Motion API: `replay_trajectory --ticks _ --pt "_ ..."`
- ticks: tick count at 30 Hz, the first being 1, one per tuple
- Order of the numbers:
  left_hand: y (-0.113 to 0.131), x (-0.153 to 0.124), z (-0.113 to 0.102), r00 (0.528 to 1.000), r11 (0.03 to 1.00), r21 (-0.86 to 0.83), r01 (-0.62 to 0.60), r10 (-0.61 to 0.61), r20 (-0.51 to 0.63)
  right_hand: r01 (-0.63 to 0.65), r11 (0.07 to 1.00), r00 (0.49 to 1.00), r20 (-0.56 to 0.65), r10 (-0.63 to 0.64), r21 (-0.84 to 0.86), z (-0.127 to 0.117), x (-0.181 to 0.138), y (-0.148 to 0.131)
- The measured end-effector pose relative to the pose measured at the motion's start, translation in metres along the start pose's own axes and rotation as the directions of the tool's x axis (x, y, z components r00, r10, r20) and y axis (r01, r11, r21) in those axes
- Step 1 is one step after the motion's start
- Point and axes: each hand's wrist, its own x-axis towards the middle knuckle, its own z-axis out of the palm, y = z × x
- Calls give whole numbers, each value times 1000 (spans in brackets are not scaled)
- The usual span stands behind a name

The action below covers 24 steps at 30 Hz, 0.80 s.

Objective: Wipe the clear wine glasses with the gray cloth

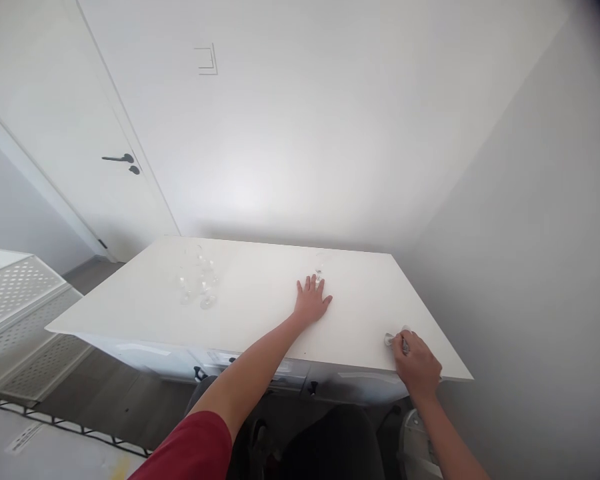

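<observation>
My left hand (311,301) lies flat on the white table (260,320) with its fingers spread, just in front of a clear stemmed glass (320,265) that stands near the far edge; whether the fingertips touch its base I cannot tell. My right hand (416,363) is closed near the table's front right corner around a small clear glass object (391,339) that lies on the tabletop. Several clear glasses (199,280) stand together on the left part of the table, away from both hands.
White walls stand behind and to the right of the table. A white door with a dark handle (120,159) is at the back left. A white perforated rack (15,307) stands to the left. Dark items (330,440) sit below the table's front edge.
</observation>
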Motion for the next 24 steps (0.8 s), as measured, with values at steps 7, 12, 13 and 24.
replay_trajectory --ticks 7,12,13,24 --pt "-70 -77 -19 999 998 47 33 -33 -14 -54 998 998 17 54 10 -4 1 -5" --pt "-126 -122 -37 964 965 87 248 -237 -125 -61 998 998 37 60 14 -7 2 -8" --pt "-134 -129 -38 947 950 87 299 -284 -149 -60 998 997 45 59 12 -8 2 -8" --pt "-164 -136 -48 795 828 -40 559 -550 -256 -127 992 953 277 121 4 -18 7 -10"
